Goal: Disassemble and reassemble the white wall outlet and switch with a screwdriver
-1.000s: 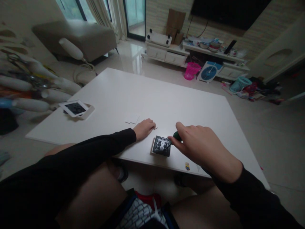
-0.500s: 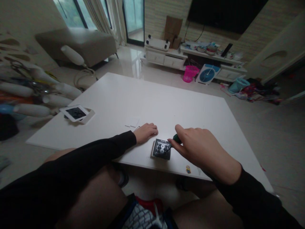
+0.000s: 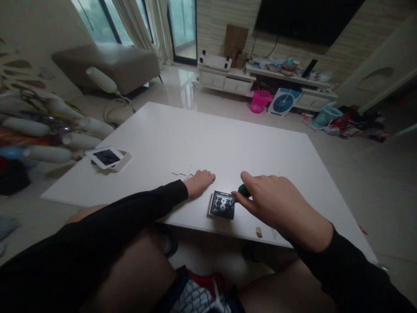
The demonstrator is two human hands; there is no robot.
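A dark square wall-socket module point(image 3: 222, 205) lies back side up near the front edge of the white table point(image 3: 208, 139). My right hand point(image 3: 276, 204) is closed on a green-handled screwdriver point(image 3: 242, 189), whose tip points down at the module's right side. My left hand point(image 3: 199, 182) rests on the table just left of the module, fingers curled down on small white pieces point(image 3: 183, 174); whether it grips one is hidden.
A white switch plate with a dark centre point(image 3: 107, 157) lies at the table's left edge. A small yellow sticker point(image 3: 258, 232) sits at the front edge. Beyond the table are a grey sofa point(image 3: 107, 65), a pink basket point(image 3: 259, 101) and a small fan point(image 3: 282, 102).
My head has shifted slightly, so the table sits lower in view. The left hand has slid a little over the white pieces. The right hand keeps the screwdriver on the module.
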